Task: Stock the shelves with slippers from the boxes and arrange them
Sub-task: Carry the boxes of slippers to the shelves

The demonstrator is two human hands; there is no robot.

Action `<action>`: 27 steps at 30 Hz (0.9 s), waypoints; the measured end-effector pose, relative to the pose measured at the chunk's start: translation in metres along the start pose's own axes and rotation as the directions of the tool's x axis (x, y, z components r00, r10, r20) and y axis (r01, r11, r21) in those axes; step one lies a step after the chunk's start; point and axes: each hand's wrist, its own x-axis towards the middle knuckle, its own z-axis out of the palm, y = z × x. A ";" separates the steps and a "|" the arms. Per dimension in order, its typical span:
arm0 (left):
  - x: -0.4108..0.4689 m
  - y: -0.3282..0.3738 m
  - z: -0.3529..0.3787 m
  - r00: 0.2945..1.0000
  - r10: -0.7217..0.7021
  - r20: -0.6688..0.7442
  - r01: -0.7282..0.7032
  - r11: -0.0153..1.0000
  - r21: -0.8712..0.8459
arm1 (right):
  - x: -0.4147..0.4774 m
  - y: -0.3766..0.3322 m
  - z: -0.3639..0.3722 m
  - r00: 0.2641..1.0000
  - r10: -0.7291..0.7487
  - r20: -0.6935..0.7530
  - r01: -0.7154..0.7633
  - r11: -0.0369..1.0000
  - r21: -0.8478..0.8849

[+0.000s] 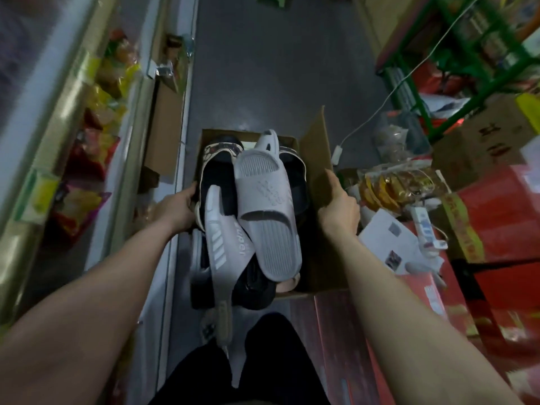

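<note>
Mid-frame, the left hand (pixel 178 207) and right hand (pixel 339 209) curl their grip round opposite walls of the cardboard box (pixel 317 147) holding slippers (pixel 263 194).

I'm looking down a dim aisle. Grey floor (pixel 277 68) runs on ahead of the fingers. Beyond the left fingers (pixel 193 190), a long shelf (pixel 128 135) holds bright snack packets (pixel 117 71). Out past the right fingers (pixel 333 182) sit red cartons (pixel 502 206). Farther ahead on that side stands a green metal rack (pixel 482 102), with a white cable (pixel 409 75) trailing down to the floor.
</note>
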 end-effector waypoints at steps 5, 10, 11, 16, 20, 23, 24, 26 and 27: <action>0.109 0.054 -0.040 1.000 0.023 -0.002 -0.023 1.000 -0.019 | 0.111 -0.044 -0.010 1.000 0.030 0.007 -0.029 0.999 -0.017; 0.225 0.111 -0.067 1.000 -0.005 0.019 0.007 0.994 -0.112 | 0.244 -0.085 -0.012 1.000 0.007 0.016 -0.008 1.000 0.008; 0.249 0.122 -0.074 1.000 -0.006 0.031 0.011 0.988 -0.152 | 0.272 -0.094 -0.014 1.000 0.008 0.020 -0.009 1.000 0.013; 0.385 0.138 -0.098 0.993 -0.114 0.025 0.117 0.976 -0.184 | 0.402 -0.148 -0.018 0.998 -0.048 0.044 0.047 0.999 0.022; 0.468 0.176 -0.141 1.000 -0.023 -0.015 0.021 0.985 -0.169 | 0.498 -0.199 -0.015 0.995 -0.078 0.060 0.077 0.997 0.020; 0.548 0.187 -0.172 1.000 0.014 -0.022 -0.016 0.999 -0.052 | 0.568 -0.243 -0.009 0.995 -0.085 0.058 0.083 0.996 0.028; 0.571 0.195 -0.185 0.999 0.029 -0.026 -0.030 0.999 -0.040 | 0.591 -0.258 -0.008 0.995 -0.082 0.055 0.080 0.996 0.028; 0.616 0.217 -0.216 0.999 0.043 -0.024 -0.043 0.999 0.004 | 0.634 -0.288 -0.008 0.997 -0.068 0.046 0.067 0.997 0.024; 0.641 0.224 -0.230 0.999 0.025 -0.021 -0.024 0.999 0.038 | 0.656 -0.304 -0.009 0.997 -0.066 0.040 0.065 0.998 0.018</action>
